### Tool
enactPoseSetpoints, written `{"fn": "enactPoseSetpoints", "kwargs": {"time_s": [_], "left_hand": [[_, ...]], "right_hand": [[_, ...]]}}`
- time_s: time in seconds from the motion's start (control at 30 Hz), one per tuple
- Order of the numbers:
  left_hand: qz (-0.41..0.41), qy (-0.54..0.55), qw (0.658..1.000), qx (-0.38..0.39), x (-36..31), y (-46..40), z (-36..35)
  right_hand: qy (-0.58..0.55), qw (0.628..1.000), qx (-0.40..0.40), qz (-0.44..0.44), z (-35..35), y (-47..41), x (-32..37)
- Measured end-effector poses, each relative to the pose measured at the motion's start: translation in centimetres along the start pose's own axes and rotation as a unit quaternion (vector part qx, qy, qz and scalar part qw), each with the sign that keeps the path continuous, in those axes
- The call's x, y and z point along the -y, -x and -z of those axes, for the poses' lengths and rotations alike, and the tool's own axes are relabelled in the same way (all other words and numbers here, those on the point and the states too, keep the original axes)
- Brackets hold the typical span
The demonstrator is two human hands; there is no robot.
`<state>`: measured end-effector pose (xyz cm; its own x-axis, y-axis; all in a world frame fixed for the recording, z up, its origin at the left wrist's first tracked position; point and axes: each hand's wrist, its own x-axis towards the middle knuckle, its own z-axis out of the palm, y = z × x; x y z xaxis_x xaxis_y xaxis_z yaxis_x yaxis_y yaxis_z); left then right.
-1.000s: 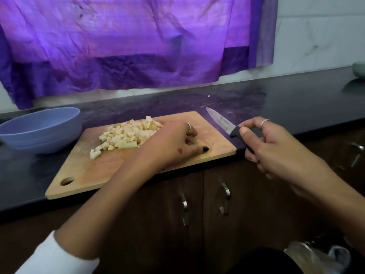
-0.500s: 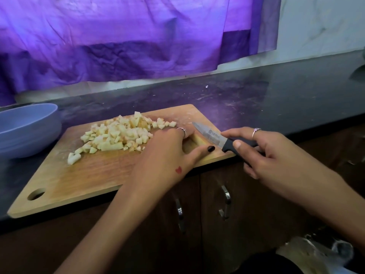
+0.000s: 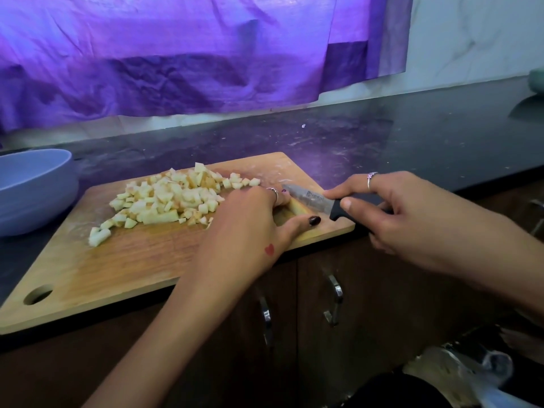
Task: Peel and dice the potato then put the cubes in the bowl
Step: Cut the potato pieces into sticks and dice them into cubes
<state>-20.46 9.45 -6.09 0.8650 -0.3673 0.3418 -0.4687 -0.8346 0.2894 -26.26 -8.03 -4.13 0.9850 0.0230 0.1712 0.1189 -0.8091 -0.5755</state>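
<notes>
- Most of the potato is diced: cubes [image 3: 173,198] are heaped just left of the left hand [image 3: 250,228], whose curled fingers [image 3: 272,195] pin a last strip.
- The knife [image 3: 318,200] is gripped by the right hand [image 3: 412,210].
- The bowl [image 3: 32,187], well left, is judged not yet filled.

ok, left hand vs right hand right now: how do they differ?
The left hand rests on the cutting board, holding a potato strip beside the diced pile; the right hand hangs off the board's right edge. Left holds food; right grips the knife, blade pointing at the left fingers. Both wear rings.
</notes>
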Motion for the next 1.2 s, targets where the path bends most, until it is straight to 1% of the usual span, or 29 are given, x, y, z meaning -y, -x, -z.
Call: {"fn": "enactPoseSetpoints", "kwargs": {"time_s": [0.17, 0.33, 0.5, 0.57, 0.6, 0.7, 0.77, 0.87, 0.97, 1.1, 1.2], "left_hand": [[0.009, -0.018, 1.000, 0.009, 0.0, 0.0, 0.0], [0.016, -0.019, 1.000, 0.017, -0.1, 0.2, 0.1], [0.008, -0.055, 0.998, 0.024, -0.1, -0.1, 0.0], [0.012, -0.054, 0.998, 0.023, -0.1, -0.1, -0.1], [0.015, -0.050, 0.998, 0.022, -0.1, 0.0, -0.1], [0.011, -0.031, 0.999, 0.015, 0.1, 0.0, -0.2], [0.011, -0.016, 1.000, 0.012, 0.1, 0.0, -0.1], [0.009, 0.004, 1.000, 0.012, 0.1, 0.0, -0.3], [-0.001, 0.021, 1.000, 0.006, 0.3, -0.1, -0.5], [0.014, 0.025, 1.000, -0.006, 0.4, -0.4, -0.7], [0.041, 0.040, 0.998, -0.014, 0.3, -0.7, -1.2]], "right_hand": [[0.007, 0.999, 0.027, -0.019, 1.0, -0.4, 1.1], [0.093, 0.994, 0.040, -0.032, 1.3, -1.4, 2.9], [0.156, 0.985, 0.066, -0.044, 1.3, -2.1, 4.5], [0.148, 0.984, 0.082, -0.051, 1.4, -2.0, 4.6], [0.123, 0.985, 0.100, -0.064, 1.5, -1.9, 4.5], [0.037, 0.978, 0.155, -0.132, 2.0, -1.8, 4.9], [0.039, 0.969, 0.174, -0.172, 2.0, -2.0, 5.5], [0.129, 0.958, 0.162, -0.197, 1.4, -2.3, 6.3], [0.251, 0.946, 0.122, -0.166, 0.7, -2.4, 6.7], [0.301, 0.938, 0.113, -0.130, 0.4, -2.2, 6.9], [0.334, 0.926, 0.122, -0.124, 0.4, -2.1, 7.1]]}}
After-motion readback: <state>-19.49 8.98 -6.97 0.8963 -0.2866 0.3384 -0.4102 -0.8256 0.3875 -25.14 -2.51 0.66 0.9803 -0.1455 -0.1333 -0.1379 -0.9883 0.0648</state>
